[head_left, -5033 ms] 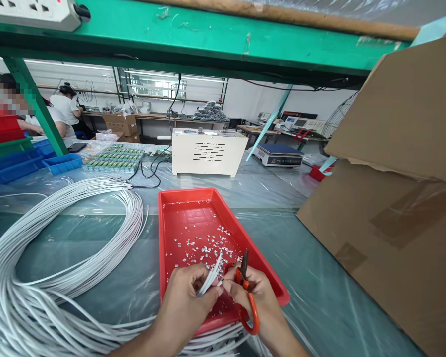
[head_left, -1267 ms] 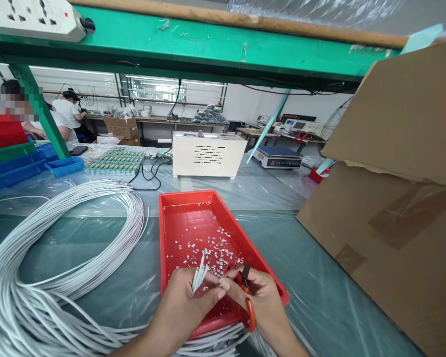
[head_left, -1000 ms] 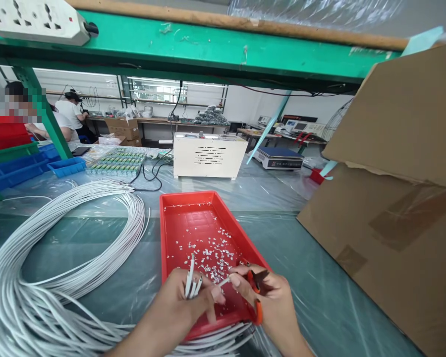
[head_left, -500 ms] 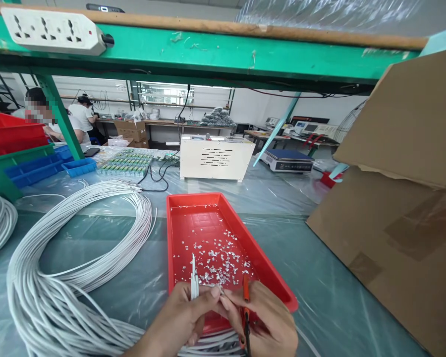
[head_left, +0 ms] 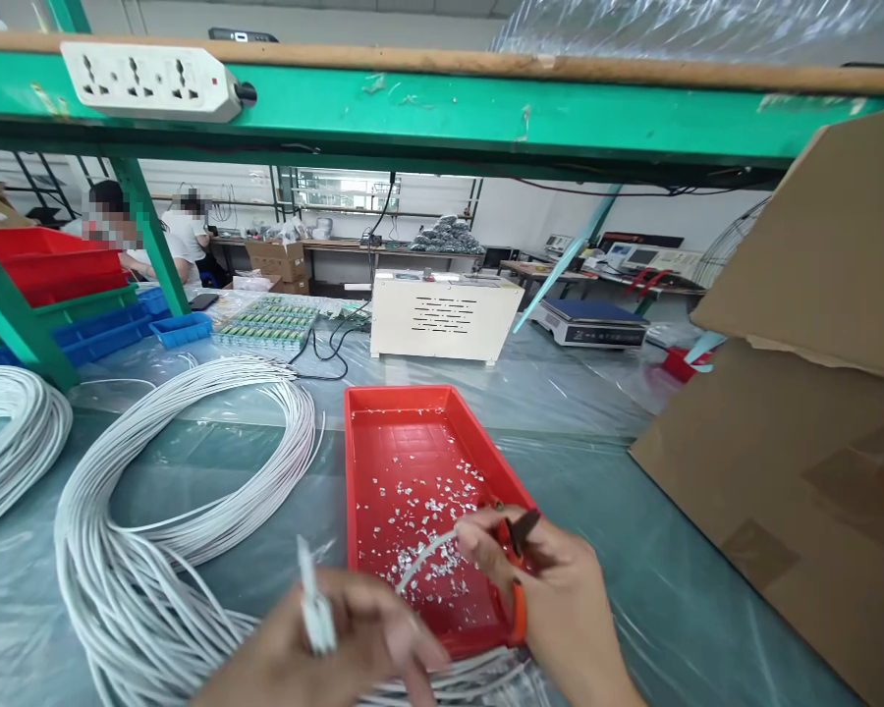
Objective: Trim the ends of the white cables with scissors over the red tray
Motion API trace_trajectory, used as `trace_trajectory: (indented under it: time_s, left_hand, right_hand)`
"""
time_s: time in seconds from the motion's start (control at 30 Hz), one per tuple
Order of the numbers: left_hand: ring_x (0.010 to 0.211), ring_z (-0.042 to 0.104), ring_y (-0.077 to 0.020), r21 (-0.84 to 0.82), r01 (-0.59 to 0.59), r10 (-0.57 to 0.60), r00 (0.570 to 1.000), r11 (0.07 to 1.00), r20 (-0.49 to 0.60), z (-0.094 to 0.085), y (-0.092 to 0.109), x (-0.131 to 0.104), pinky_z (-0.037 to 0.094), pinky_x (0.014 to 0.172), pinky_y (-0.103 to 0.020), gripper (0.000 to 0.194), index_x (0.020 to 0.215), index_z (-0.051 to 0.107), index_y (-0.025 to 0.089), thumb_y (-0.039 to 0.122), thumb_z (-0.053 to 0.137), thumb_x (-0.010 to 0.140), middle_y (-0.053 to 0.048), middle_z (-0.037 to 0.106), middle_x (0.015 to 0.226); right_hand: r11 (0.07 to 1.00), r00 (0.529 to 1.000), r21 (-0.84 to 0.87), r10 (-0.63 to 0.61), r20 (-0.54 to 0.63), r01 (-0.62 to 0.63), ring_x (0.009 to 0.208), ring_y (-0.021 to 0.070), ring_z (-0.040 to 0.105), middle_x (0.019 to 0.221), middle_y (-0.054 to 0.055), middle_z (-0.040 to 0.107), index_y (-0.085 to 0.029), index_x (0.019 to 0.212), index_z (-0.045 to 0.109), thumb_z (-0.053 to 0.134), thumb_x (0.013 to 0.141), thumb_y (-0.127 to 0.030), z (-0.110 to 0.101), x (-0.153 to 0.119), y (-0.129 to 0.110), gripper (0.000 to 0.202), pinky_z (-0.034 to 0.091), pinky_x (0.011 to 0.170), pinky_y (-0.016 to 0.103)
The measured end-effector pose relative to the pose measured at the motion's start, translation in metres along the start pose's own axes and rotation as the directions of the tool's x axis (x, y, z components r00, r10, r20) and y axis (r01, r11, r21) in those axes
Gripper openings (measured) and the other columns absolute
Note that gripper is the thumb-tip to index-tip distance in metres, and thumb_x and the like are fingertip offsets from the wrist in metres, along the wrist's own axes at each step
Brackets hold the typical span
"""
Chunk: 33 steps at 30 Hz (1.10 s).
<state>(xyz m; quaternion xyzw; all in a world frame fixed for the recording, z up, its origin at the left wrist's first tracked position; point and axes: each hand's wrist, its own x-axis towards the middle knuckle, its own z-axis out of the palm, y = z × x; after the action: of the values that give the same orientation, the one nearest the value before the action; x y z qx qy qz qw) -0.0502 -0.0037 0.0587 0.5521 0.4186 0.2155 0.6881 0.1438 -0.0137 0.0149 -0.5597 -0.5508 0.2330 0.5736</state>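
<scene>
L hand (head_left: 360, 619) just parted to tray's (head_left: 350, 471) 7 o'clock, fingertips loosely spread, gripping wire bunch (head_left: 316, 621); R hand (head_left: 571, 579), 4 o'clock, w/ scissors (head_left: 519, 614), pinches 1 singled-out wire (head_left: 425, 556).

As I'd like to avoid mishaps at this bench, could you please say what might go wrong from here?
The right hand holds orange-handled scissors while pinching one white cable, so the blades might nick skin. The fingers of the left hand look loosely spread, so its bunched cable ends could slip. Silvery scraps lie loose in the red tray; a bump might scatter them.
</scene>
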Motion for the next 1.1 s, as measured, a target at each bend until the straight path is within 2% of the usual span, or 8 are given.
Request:
trace_trajectory:
  time_s: [0.13, 0.23, 0.3, 0.4, 0.53, 0.7, 0.93, 1.1]
  left_hand:
    - [0.032, 0.021, 0.0008, 0.014, -0.221, 0.219, 0.953, 0.975, -0.208, -0.026, 0.013, 0.02, 0.009, 0.034, -0.019, 0.025, 0.098, 0.064, 0.02, 0.036, 0.054, 0.081, -0.002, 0.067, 0.081]
    - [0.031, 0.023, -0.0003, -0.023, -0.111, 0.112, 0.994, 0.994, 0.019, -0.026, 0.01, 0.048, 0.009, 0.033, -0.019, 0.029, 0.1, 0.065, 0.016, 0.035, 0.058, 0.079, 0.001, 0.061, 0.064]
    - [0.03, 0.02, -0.0012, -0.049, -0.141, 0.146, 0.983, 0.989, 0.113, -0.016, 0.003, 0.065, 0.01, 0.032, -0.019, 0.03, 0.097, 0.066, 0.014, 0.036, 0.057, 0.079, 0.005, 0.053, 0.049]
    - [0.032, 0.023, -0.0015, -0.061, -0.187, 0.191, 0.98, 0.98, 0.057, -0.003, -0.008, 0.08, 0.014, 0.032, -0.019, 0.028, 0.087, 0.068, 0.011, 0.035, 0.06, 0.076, 0.001, 0.059, 0.055]
    - [0.056, 0.051, -0.0099, 0.039, -0.336, 0.338, 0.94, 0.941, -0.053, 0.002, -0.016, 0.085, 0.037, 0.053, -0.02, 0.019, 0.074, 0.07, 0.01, 0.028, 0.069, 0.068, -0.003, 0.064, 0.062]
    - [0.052, 0.044, -0.0096, 0.218, -0.359, 0.37, 0.929, 0.908, -0.009, -0.003, -0.023, 0.087, 0.032, 0.05, -0.021, 0.018, 0.075, 0.07, 0.012, 0.027, 0.062, 0.074, 0.0, 0.06, 0.057]
    - [0.061, 0.052, -0.0129, 0.306, -0.358, 0.344, 0.934, 0.882, 0.098, -0.012, -0.015, 0.084, 0.038, 0.057, -0.023, 0.017, 0.082, 0.07, 0.013, 0.023, 0.057, 0.077, -0.003, 0.066, 0.07]
    - [0.067, 0.058, -0.0166, 0.342, -0.364, 0.367, 0.928, 0.866, 0.059, -0.014, -0.009, 0.079, 0.042, 0.06, -0.025, 0.02, 0.083, 0.071, 0.015, 0.025, 0.055, 0.078, -0.005, 0.07, 0.077]
  right_hand:
    - [0.997, 0.995, 0.045, -0.064, -0.077, 0.068, 0.052, 0.0108, 0.056, 0.057, -0.003, 0.064, -0.02, 0.065, 0.066, 0.068, 0.068, -0.027, -0.002, 0.022, -0.008, 0.008, 0.046, 0.054, 0.019]
    - [0.988, 0.99, 0.069, -0.139, -0.03, 0.141, 0.055, 0.0112, 0.058, 0.061, -0.003, 0.066, -0.021, 0.069, 0.067, 0.068, 0.069, -0.025, 0.003, 0.025, 0.0, 0.004, 0.046, 0.06, 0.02]
    - [0.987, 0.99, 0.09, -0.137, 0.022, 0.134, 0.057, 0.0124, 0.059, 0.063, -0.002, 0.067, -0.021, 0.074, 0.067, 0.066, 0.072, -0.025, 0.009, 0.021, 0.011, 0.004, 0.046, 0.056, 0.021]
    - [0.993, 0.993, 0.06, -0.107, 0.049, 0.104, 0.058, 0.0144, 0.057, 0.058, -0.001, 0.062, -0.02, 0.073, 0.066, 0.064, 0.074, -0.025, 0.015, 0.011, 0.028, 0.006, 0.045, 0.056, 0.023]
    - [0.993, 0.997, 0.117, 0.023, 0.074, -0.032, 0.059, 0.0162, 0.057, 0.059, 0.0, 0.061, -0.018, 0.073, 0.066, 0.065, 0.071, -0.025, 0.018, -0.001, 0.043, 0.007, 0.045, 0.058, 0.026]
    - [0.969, 0.977, 0.166, 0.158, 0.146, -0.182, 0.062, 0.0163, 0.056, 0.068, 0.002, 0.066, -0.018, 0.074, 0.066, 0.065, 0.071, -0.032, 0.013, -0.007, 0.048, 0.014, 0.045, 0.059, 0.025]
    - [0.917, 0.89, 0.213, 0.235, 0.392, -0.336, 0.071, 0.0157, 0.054, 0.077, 0.002, 0.059, -0.02, 0.088, 0.061, 0.063, 0.071, -0.045, -0.008, -0.016, 0.029, 0.03, 0.043, 0.064, 0.024]
    - [0.858, 0.772, 0.201, 0.293, 0.564, -0.472, 0.048, 0.0088, 0.045, 0.057, 0.0, 0.052, -0.015, 0.07, 0.059, 0.053, 0.074, -0.056, -0.018, -0.02, 0.029, 0.042, 0.034, 0.047, 0.02]
